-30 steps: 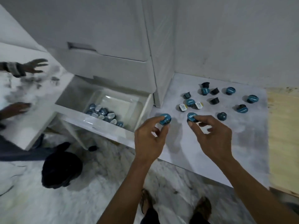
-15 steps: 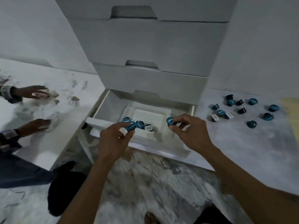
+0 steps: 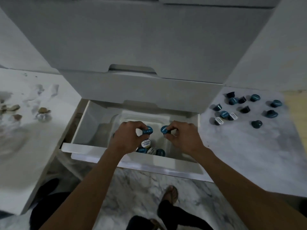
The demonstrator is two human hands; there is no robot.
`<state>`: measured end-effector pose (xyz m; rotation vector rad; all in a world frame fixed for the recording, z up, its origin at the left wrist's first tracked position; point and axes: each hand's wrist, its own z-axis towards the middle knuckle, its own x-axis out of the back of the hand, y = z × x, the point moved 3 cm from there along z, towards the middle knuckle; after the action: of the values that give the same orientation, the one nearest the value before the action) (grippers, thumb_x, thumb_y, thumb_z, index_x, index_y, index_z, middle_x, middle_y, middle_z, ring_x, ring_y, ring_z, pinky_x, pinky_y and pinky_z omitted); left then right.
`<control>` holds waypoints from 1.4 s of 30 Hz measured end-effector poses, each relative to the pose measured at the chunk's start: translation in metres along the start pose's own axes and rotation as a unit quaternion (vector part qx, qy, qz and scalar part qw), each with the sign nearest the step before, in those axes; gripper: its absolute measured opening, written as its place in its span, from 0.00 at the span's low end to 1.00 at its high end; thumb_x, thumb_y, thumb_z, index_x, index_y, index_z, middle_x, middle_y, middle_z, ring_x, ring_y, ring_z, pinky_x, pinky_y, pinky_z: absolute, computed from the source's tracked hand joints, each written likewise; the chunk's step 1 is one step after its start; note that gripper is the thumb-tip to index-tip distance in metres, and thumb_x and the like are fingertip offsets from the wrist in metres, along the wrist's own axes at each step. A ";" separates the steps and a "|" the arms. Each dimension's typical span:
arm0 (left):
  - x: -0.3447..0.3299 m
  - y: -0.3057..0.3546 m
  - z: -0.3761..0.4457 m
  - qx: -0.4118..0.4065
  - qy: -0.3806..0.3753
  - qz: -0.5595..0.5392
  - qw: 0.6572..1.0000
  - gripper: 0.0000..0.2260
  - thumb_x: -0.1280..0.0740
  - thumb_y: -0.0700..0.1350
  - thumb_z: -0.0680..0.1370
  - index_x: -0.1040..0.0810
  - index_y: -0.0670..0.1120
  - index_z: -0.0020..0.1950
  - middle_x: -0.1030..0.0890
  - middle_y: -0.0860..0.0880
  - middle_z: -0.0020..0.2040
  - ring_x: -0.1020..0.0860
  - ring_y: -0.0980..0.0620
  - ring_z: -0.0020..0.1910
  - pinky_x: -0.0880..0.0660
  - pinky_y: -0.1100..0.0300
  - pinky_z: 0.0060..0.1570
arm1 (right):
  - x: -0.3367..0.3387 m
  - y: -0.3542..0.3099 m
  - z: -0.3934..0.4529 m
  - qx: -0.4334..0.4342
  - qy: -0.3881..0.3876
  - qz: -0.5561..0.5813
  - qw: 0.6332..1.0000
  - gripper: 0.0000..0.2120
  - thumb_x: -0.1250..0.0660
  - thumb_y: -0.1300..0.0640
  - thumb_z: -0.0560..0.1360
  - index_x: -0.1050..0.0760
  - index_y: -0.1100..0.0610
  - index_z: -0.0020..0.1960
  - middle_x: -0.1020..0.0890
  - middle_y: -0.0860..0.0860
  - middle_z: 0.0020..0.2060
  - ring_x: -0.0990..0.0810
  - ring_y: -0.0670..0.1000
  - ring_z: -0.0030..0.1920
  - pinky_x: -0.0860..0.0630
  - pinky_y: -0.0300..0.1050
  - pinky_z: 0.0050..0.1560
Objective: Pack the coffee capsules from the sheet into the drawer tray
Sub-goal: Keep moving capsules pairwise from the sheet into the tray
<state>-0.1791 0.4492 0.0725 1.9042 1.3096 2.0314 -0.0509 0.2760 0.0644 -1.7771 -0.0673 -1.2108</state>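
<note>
My left hand (image 3: 127, 137) pinches a blue coffee capsule (image 3: 148, 130) over the clear tray (image 3: 146, 117) inside the open white drawer (image 3: 86, 148). My right hand (image 3: 181, 137) holds a second blue capsule (image 3: 164, 129) beside it, also above the tray. Several capsules (image 3: 150, 149) lie in the tray's near end, partly hidden by my left hand; one shows a white label (image 3: 145, 143). To the right, several loose blue and dark capsules (image 3: 244, 109) sit scattered on the pale sheet (image 3: 249, 146).
Closed drawer fronts (image 3: 141, 87) rise directly behind the open drawer. A white surface at left carries small stones and clear wrappers (image 3: 41, 112). Marble floor and my sandalled foot (image 3: 171, 195) lie below. A wooden board edge (image 3: 297, 110) borders the sheet at far right.
Both hands carried their capsules from the sheet leftward and have now lowered them inside the drawer, over the tray. The view swung to centre on the drawer; another person's hands at left are out of sight.
</note>
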 end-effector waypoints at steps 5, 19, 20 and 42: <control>-0.037 -0.016 0.037 -0.035 -0.081 0.012 0.996 0.09 0.24 0.49 0.70 0.17 0.54 0.48 0.15 0.56 0.49 0.20 0.57 0.42 0.20 0.52 0.47 | -0.022 0.011 0.015 -0.014 -0.082 -0.106 0.991 0.10 0.30 0.49 0.74 0.21 0.48 0.55 0.19 0.50 0.49 0.22 0.52 0.50 0.26 0.44 0.46; -0.065 -0.034 0.073 -0.016 -0.167 0.000 0.986 0.09 0.23 0.45 0.66 0.18 0.55 0.42 0.16 0.55 0.45 0.20 0.53 0.43 0.22 0.53 0.46 | -0.047 0.017 0.035 0.018 -0.126 -0.186 0.974 0.09 0.32 0.51 0.74 0.21 0.50 0.54 0.16 0.51 0.49 0.24 0.55 0.54 0.32 0.48 0.51; -0.065 -0.035 0.073 -0.016 -0.169 -0.002 0.986 0.09 0.22 0.45 0.66 0.18 0.55 0.42 0.16 0.55 0.45 0.21 0.54 0.42 0.22 0.54 0.46 | -0.049 0.017 0.035 0.020 -0.127 -0.185 0.974 0.08 0.32 0.51 0.74 0.21 0.50 0.53 0.15 0.51 0.48 0.24 0.55 0.53 0.33 0.47 0.48; -0.067 -0.037 0.078 -0.020 -0.227 -0.042 0.973 0.13 0.24 0.44 0.68 0.24 0.60 0.39 0.17 0.54 0.45 0.19 0.55 0.49 0.20 0.49 0.48 | -0.043 0.015 0.034 0.005 -0.170 -0.209 0.963 0.14 0.35 0.50 0.77 0.28 0.47 0.63 0.19 0.54 0.53 0.24 0.54 0.55 0.31 0.48 0.54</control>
<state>-0.1157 0.4750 -0.0125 2.0849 1.1923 1.4458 -0.0418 0.3110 0.0204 -2.0078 -0.6753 -1.1707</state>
